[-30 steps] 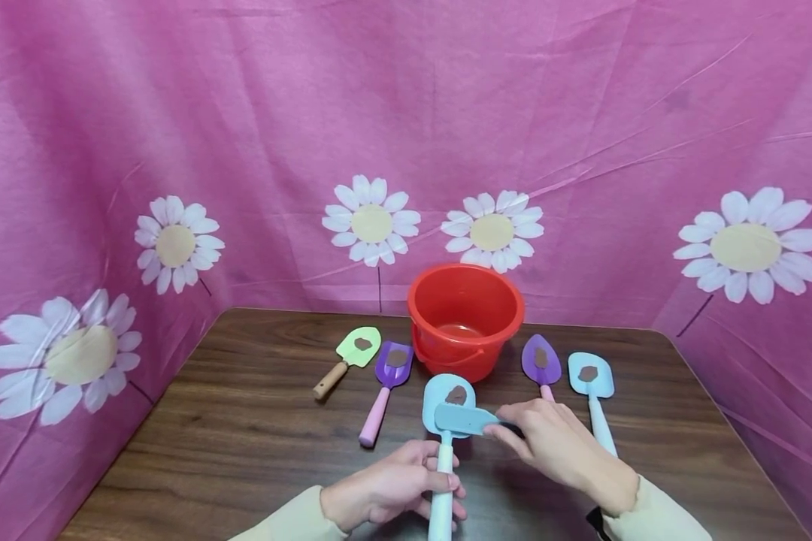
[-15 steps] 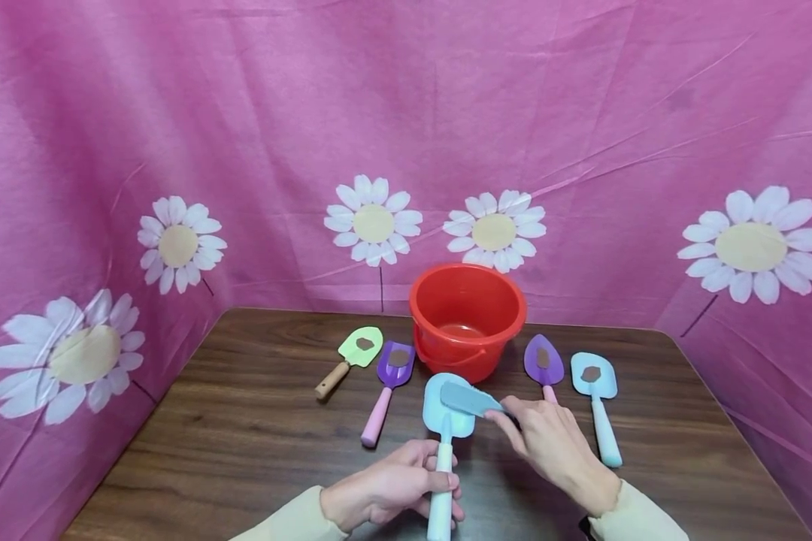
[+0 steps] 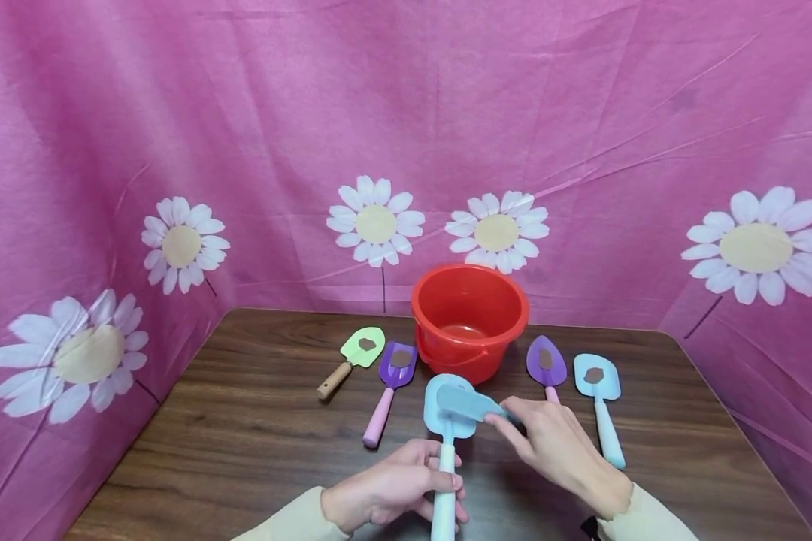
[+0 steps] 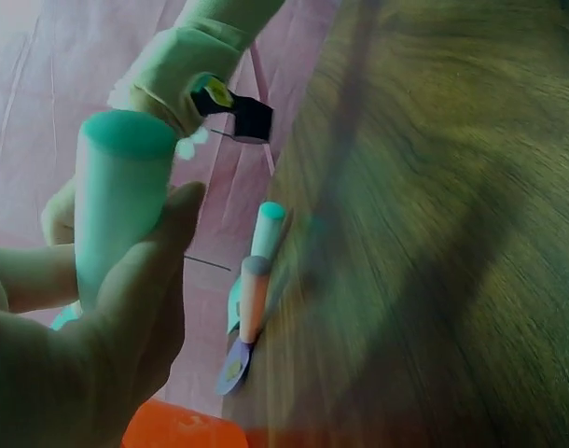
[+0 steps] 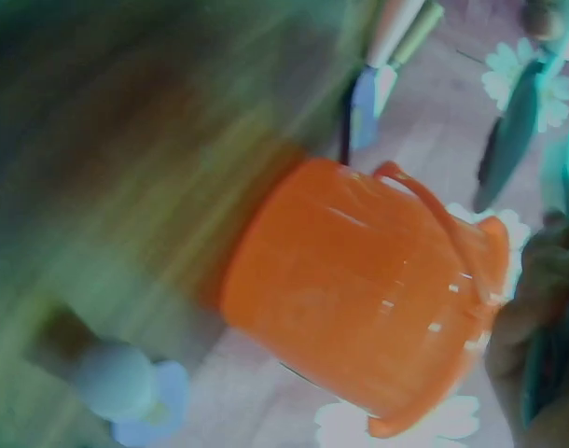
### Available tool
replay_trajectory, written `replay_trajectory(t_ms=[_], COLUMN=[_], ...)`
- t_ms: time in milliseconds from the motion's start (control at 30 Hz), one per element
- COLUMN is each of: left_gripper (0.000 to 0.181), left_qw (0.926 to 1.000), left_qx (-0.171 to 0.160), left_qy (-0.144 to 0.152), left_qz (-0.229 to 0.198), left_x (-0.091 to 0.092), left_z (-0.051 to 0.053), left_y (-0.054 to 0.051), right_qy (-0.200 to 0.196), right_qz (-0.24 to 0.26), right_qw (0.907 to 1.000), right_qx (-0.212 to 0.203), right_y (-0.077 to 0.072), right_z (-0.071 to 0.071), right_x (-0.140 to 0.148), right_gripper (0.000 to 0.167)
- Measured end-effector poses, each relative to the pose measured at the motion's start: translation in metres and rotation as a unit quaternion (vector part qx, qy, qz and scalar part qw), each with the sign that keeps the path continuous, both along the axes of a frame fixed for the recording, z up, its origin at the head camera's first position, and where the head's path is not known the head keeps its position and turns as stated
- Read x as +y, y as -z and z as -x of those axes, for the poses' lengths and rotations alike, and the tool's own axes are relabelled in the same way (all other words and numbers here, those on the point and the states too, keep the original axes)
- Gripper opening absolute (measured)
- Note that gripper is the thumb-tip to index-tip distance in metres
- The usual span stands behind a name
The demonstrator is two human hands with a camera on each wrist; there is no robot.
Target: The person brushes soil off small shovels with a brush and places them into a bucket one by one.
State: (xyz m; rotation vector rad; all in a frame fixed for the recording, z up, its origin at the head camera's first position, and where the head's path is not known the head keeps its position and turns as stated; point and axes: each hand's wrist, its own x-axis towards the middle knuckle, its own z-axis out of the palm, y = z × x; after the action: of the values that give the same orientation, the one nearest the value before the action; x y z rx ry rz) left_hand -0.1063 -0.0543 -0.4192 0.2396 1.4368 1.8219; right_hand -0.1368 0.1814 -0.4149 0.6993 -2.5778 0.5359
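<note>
"What's before you, largest first?"

"A table, with a red bucket standing upright at its far side."

"And your shovel?"

"Its blade is just in front of the bucket; the fingers of my left hand are curled round its handle. Four others lie on the table: a green one and a purple one to the left, a second purple one and a blue one to the right, each with a brown patch."

"Your right hand?"

"Its fingers pinch the scraper, which lies across the blade. How hard it presses, I can't tell."

"Which step is this?"

"Rubbing the patch on my shovel, I'd judge. The next move calls for a steady left grip and more strokes, then lifting the scraper clear to check beneath."

"What's different from a second ago?"

"The scraper sat lower then, the patch plain above it. Now it's higher up the blade, hiding nearly all of that patch. My left grip looks much the same, and the other four lie as they did."
</note>
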Motion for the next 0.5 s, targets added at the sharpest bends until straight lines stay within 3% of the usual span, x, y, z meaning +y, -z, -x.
replay_trajectory(t_ms=[233, 500], left_gripper=[0.017, 0.013], left_qw=[0.9996, 0.9998], left_qx=[-0.008, -0.003], left_qy=[0.001, 0.016], left_qz=[0.026, 0.014], left_x=[0.0, -0.002], left_z=[0.001, -0.003], left_y=[0.004, 0.003], right_qy=[-0.031, 0.01], right_qz=[-0.073, -0.068], right_qw=[0.9963, 0.9931], right_qx=[0.034, 0.095], right_y=[-0.009, 0.003], right_z=[-0.003, -0.001], right_x=[-0.002, -0.001], right_gripper=[0.026, 0.034])
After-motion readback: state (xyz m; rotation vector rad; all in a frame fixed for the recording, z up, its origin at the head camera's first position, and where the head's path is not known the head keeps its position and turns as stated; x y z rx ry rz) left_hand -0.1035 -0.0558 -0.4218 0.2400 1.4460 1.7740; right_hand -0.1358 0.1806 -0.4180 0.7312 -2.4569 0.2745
